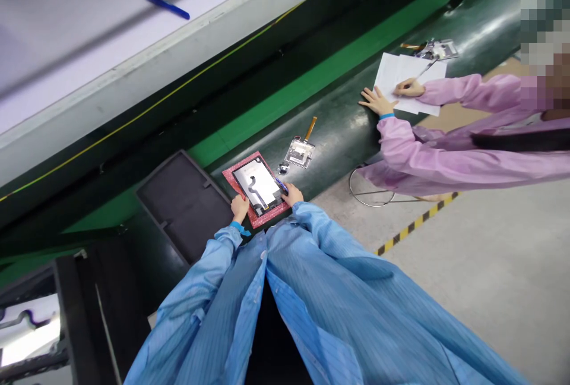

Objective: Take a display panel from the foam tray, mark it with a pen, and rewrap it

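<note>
A display panel [262, 186] with a white back and a black ribbon cable lies on a sheet of pink bubble wrap [229, 175] on the dark green bench. My left hand [239, 209] is closed at the left edge of the panel and wrap; what its fingers hold, if anything, is too small to make out. At the panel's right edge, my right hand [293, 194] grips a slim blue pen [281, 185], slanted over the panel's border. Just beyond lie a small dark round part [283, 168] and a metal-framed module [300, 152] with an orange flex cable [311, 128].
A black foam tray [187, 204] leans left of the panel; another tray [33, 325] holds panels at lower left. A blue pen [166, 5] lies on the white shelf [89, 34]. To the right, a co-worker in a pink sleeve [401, 141] writes on papers [392, 70].
</note>
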Motion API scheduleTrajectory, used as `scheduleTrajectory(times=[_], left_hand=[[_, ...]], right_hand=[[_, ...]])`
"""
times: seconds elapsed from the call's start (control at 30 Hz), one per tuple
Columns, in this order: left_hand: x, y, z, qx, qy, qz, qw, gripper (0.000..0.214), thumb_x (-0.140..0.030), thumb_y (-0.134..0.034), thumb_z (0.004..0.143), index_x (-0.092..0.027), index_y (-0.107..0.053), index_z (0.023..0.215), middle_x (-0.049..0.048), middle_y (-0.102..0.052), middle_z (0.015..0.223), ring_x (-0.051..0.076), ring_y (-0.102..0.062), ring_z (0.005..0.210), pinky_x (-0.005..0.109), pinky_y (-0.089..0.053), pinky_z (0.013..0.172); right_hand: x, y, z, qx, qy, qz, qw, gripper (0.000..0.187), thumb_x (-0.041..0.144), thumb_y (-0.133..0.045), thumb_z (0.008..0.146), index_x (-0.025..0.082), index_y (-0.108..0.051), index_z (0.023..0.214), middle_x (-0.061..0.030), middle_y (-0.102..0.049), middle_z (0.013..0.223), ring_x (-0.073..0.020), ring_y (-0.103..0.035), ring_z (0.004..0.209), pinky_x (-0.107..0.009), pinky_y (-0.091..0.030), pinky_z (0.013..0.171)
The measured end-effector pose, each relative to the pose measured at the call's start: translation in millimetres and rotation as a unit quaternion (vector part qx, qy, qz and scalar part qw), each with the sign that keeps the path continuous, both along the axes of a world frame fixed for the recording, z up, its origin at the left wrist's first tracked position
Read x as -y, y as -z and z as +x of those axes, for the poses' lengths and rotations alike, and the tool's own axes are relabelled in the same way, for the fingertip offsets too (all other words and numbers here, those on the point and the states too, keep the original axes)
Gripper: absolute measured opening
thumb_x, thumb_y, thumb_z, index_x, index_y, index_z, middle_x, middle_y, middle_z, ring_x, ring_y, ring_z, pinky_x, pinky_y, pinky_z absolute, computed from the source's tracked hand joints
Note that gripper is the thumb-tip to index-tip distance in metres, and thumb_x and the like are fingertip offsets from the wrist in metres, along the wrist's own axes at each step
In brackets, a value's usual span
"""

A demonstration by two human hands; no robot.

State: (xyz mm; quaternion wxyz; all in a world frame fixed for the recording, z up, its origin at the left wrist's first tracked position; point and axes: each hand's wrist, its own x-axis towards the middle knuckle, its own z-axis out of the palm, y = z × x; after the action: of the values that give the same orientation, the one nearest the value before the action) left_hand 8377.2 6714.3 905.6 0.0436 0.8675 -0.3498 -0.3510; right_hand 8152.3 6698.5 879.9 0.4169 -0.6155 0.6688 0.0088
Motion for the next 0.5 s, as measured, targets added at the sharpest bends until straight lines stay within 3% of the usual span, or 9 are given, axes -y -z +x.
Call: scheduleTrajectory(times=[0.1, 0.27, 0.4, 0.5], left_hand=[[-3.4, 5.3, -1.2, -0.037, -0.036, -0.038, 0.998, 0.018, -0.029, -0.064, 0.096, -0.012, -0.067, 0.096, 0.0089, -0.069, 0.104, 0.021, -0.065, 0.107, 0.043, -0.050, 0.101], [-6.6, 13.6, -6.1, -0.120, -0.112, -0.131, 0.978, 0.027, -0.030, -0.060, 0.098, -0.011, -0.062, 0.117, 0.0126, -0.066, 0.120, 0.023, -0.064, 0.112, 0.044, -0.050, 0.101], [-4.7, 10.8, -12.6, -0.229, -0.084, -0.229, 0.943, 0.043, -0.017, -0.066, 0.092, -0.011, -0.054, 0.133, 0.0148, -0.058, 0.139, 0.023, -0.056, 0.129, 0.043, -0.043, 0.112], [-3.8, -6.1, -17.4, -0.286, -0.061, -0.282, 0.914, 0.044, -0.006, -0.061, 0.089, -0.012, -0.054, 0.133, 0.0135, -0.057, 0.142, 0.018, -0.053, 0.134, 0.034, -0.036, 0.117]], right_hand=[[-0.7, 2.4, -2.2, 0.008, 0.005, 0.001, 1.000, 0.050, 0.019, -0.060, 0.093, 0.018, -0.054, 0.142, -0.0112, -0.059, 0.135, -0.0242, -0.059, 0.122, -0.029, -0.046, 0.099], [-3.9, 4.6, -2.0, 0.031, 0.023, 0.001, 0.999, 0.043, 0.025, -0.055, 0.098, 0.017, -0.055, 0.140, -0.0098, -0.062, 0.134, -0.0216, -0.059, 0.122, -0.027, -0.044, 0.101], [-5.3, 5.9, -2.4, 0.046, 0.049, 0.014, 0.998, 0.034, 0.027, -0.049, 0.101, 0.018, -0.061, 0.132, -0.0090, -0.065, 0.132, -0.0214, -0.062, 0.120, -0.026, -0.045, 0.100], [-7.1, 1.2, -3.9, 0.064, 0.060, 0.024, 0.996, 0.028, 0.031, -0.048, 0.101, 0.018, -0.069, 0.116, -0.0089, -0.071, 0.117, -0.0225, -0.067, 0.110, -0.027, -0.048, 0.093]])
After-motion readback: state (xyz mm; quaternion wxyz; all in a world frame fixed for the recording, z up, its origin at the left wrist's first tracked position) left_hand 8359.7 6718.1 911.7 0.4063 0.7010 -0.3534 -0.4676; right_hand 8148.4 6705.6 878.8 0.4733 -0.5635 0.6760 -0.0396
